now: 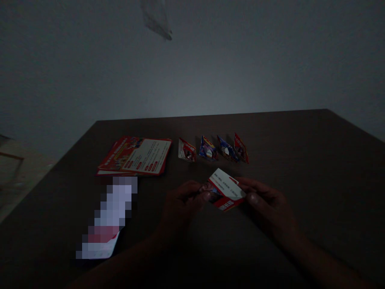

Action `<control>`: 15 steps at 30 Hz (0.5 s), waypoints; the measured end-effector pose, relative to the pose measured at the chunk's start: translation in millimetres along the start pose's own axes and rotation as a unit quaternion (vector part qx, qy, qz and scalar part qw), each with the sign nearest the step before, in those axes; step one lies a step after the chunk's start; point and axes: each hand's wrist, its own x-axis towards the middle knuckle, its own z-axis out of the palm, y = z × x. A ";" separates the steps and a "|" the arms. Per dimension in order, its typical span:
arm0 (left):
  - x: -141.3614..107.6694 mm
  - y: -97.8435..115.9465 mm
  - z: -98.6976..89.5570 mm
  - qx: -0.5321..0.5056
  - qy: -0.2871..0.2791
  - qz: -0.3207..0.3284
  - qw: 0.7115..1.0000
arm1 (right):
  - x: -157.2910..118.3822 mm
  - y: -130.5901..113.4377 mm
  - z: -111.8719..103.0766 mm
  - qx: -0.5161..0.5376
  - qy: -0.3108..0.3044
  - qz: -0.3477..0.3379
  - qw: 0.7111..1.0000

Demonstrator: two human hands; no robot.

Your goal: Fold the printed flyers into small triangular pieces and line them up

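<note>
The left hand (187, 200) pinches one end of a red-and-white paper (226, 192) between thumb and fingers, and the right hand (272, 204) pinches the other end, holding it above the worktop (300, 140). The paper looks folded, though how completely cannot be told in the dim light. Beyond the hands, four folded pieces stand in a row: a red-and-white one (187, 151), two blue ones (208, 149) (227, 150) and a red one (241, 149). These four appear finished, with the held paper seemingly partway through. The printed sheets (150, 156) on the left lie flat in a pile, apparently unfolded; their number cannot be told. A lit phone (108, 248) lies just in front of them.
</note>
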 end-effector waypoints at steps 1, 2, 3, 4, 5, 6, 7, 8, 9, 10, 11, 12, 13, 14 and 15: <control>-0.3 -0.3 0.1 -0.003 0.002 -0.002 1.000 | -0.5 -1.4 0.5 -0.011 0.007 0.001 1.000; -0.7 -0.5 0.3 -0.006 0.004 -0.003 1.000 | -1.0 -2.7 0.9 -0.021 0.012 0.002 1.000; -1.1 -0.5 0.5 -0.006 0.006 -0.004 1.000 | -1.4 -3.6 1.2 -0.031 0.017 0.002 0.999; -1.4 -0.5 0.6 -0.005 0.008 -0.005 1.000 | -1.8 -4.2 1.3 -0.039 0.021 -0.001 0.999; -1.6 -0.3 0.7 -0.002 0.010 -0.003 1.000 | -1.9 -4.4 1.4 -0.045 0.025 -0.003 0.999; -1.7 0.0 0.8 0.003 0.010 -0.003 1.000 | -2.0 -4.3 1.4 -0.050 0.029 -0.003 0.998; -1.6 0.4 0.8 0.007 0.009 -0.003 1.000 | -1.9 -4.1 1.5 -0.053 0.032 -0.002 0.998; -1.3 0.7 0.7 0.010 0.007 -0.003 1.000 | -1.8 -3.8 1.7 -0.055 0.034 -0.001 0.998; -0.9 1.1 0.7 0.012 0.008 -0.004 1.000 | -1.6 -3.5 2.1 -0.058 0.036 0.001 0.998; -0.5 1.5 0.8 0.014 0.010 -0.005 1.000 | -1.5 -3.5 2.5 -0.060 0.038 0.002 0.997; -0.2 1.7 0.9 0.016 0.013 -0.007 1.000 | -1.3 -3.5 3.1 -0.062 0.041 0.003 0.997; 0.1 1.8 1.1 0.016 0.016 -0.007 1.000 | -1.3 -3.7 3.7 -0.064 0.043 0.004 0.997; 0.3 1.8 1.3 0.013 0.019 -0.007 1.000 | -1.2 -3.9 4.3 -0.065 0.045 0.005 0.997; 0.3 1.7 1.5 0.010 0.021 -0.008 1.000 | -1.3 -4.0 4.9 -0.065 0.047 0.006 0.997; 0.3 1.4 1.7 0.006 0.020 -0.009 1.000 | -1.4 -4.1 5.3 -0.067 0.046 0.009 0.997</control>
